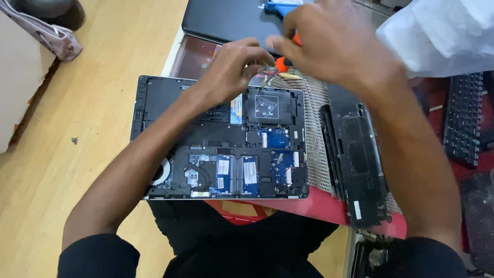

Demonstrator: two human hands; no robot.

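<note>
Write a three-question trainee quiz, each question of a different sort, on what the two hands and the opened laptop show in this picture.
1. True or false: the opened laptop lies with its circuit boards facing up.
2. Which hand grips the orange-handled screwdriver: A left hand, B right hand?
3. What lies just right of the laptop on the mesh mat?

Key: 1 true. 2 B. 3 the removed black bottom cover.
</note>
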